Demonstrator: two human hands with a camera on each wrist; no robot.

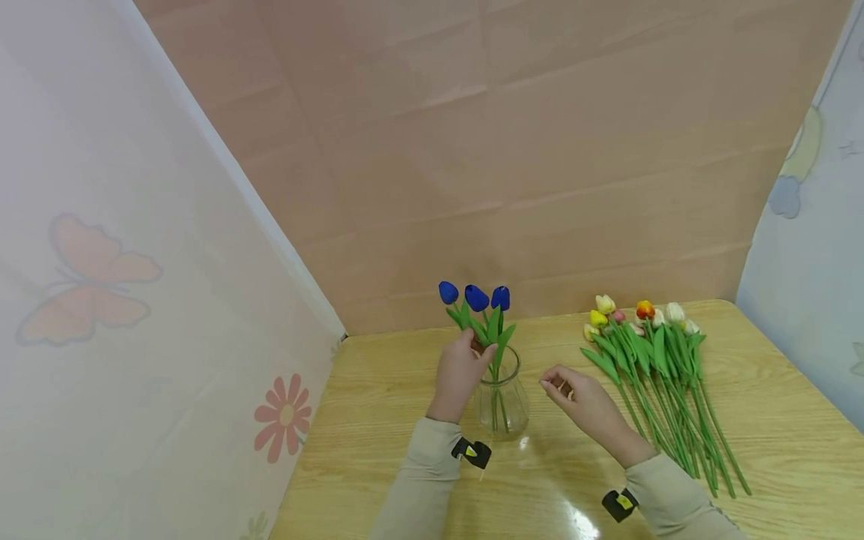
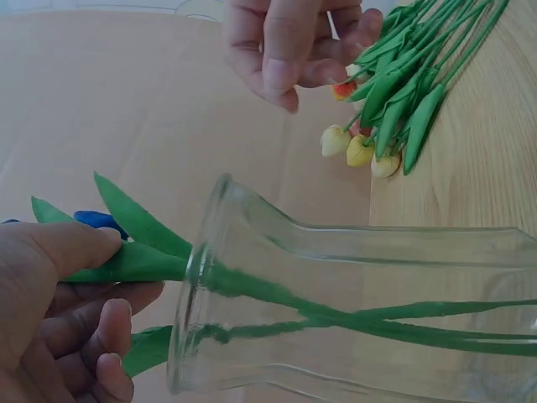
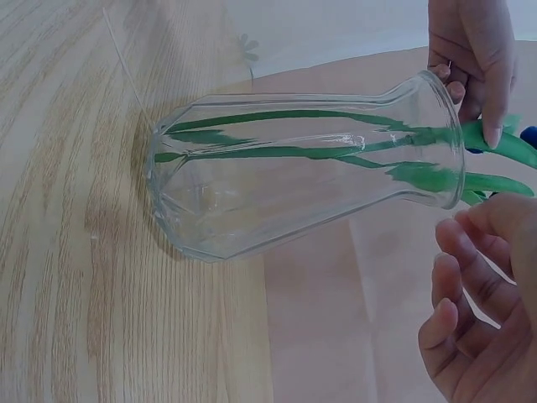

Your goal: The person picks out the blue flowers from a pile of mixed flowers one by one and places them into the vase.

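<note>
Three blue tulips (image 1: 476, 298) with green leaves stand in a clear glass vase (image 1: 518, 409), heads above its rim. My left hand (image 1: 459, 375) is at the vase mouth and pinches a blue tulip by its leaves between thumb and fingers. In the left wrist view, its thumb lies on a green leaf (image 2: 143, 262), and green stems (image 2: 336, 319) cross inside the glass. To the right of the vase, my right hand (image 1: 586, 405) hovers with loosely bent fingers and holds nothing. The right wrist view shows its fingertips close to the vase rim (image 3: 457, 168).
A pile of tulips (image 1: 664, 375), with white, yellow, pink and orange heads, lies on the right of the wooden table (image 1: 378, 420). A brown covered wall (image 1: 513, 187) rises behind the table. White printed panels (image 1: 169, 300) flank it on both sides.
</note>
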